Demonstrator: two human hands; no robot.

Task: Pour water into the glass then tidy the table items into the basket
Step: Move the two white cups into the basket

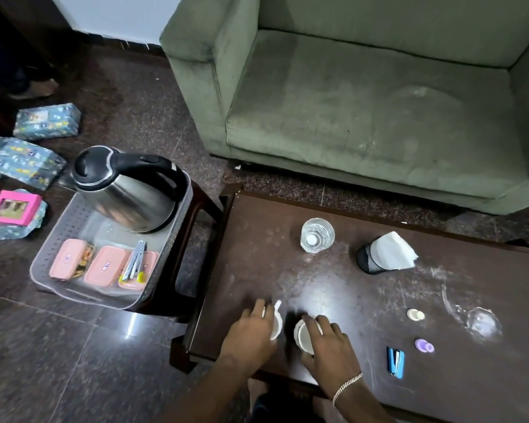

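A glass point(317, 235) with water in it stands at the far middle of the dark table point(364, 300). The steel kettle point(126, 190) sits in the translucent basket point(74, 218) on a stool to the left, with three pink boxes point(104, 265) and a metal tool point(136, 261). Near the table's front edge, my left hand point(252, 334) covers a small white cup point(277, 326). My right hand point(327, 346) rests on a second white cup point(304, 335). Both hands curl over the cups; how firm the grip is, I cannot tell.
A black mesh holder with white tissue point(385, 253) lies on its side at the right. A cream cap point(415, 315), a purple cap point(424, 345) and a blue stapler point(395, 362) lie front right. A green sofa point(364, 102) stands behind. Wrapped packets point(46, 120) lie on the floor.
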